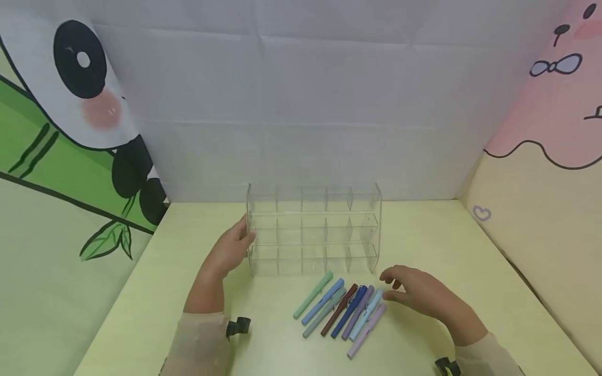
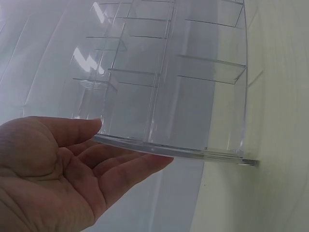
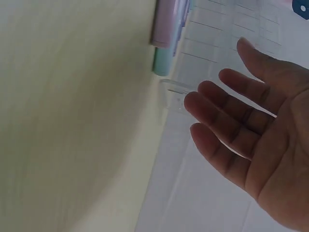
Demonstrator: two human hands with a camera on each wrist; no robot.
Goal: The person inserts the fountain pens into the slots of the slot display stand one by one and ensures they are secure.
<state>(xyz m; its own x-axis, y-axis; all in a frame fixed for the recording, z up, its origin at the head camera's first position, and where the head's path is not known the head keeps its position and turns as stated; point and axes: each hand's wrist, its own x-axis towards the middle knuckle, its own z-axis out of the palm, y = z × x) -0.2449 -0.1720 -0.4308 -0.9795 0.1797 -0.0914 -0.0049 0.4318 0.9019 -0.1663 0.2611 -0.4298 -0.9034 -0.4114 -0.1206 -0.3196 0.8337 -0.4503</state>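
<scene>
Left hand [image 1: 229,248] gripping clear rack [image 1: 312,228] edge, right hand [image 1: 416,290] relaxed, pens [image 1: 349,312] lying before rack, white backdrop [image 1: 301,94] behind

Support surface: pale-yellow tabletop [image 1: 155,284] with faint grain. Standing on tabletop, toward far side, middle: clear plastic rack [image 1: 314,228], three tiers, five compartments per tier. Lying on near side of rack: eight slim capped pens [image 1: 349,312], loose row, each slanted from near left to far right. Sequence, left to right: mint-green pen [image 1: 312,296], medium-blue pen [image 1: 322,302], grey-green pen [image 1: 323,314], dark-red pen [image 1: 337,312], navy-blue pen [image 1: 348,313], purple pen [image 1: 357,314], light-blue pen [image 1: 365,317], lilac pen [image 1: 366,332]. Lilac pen positioned nearest.
</scene>
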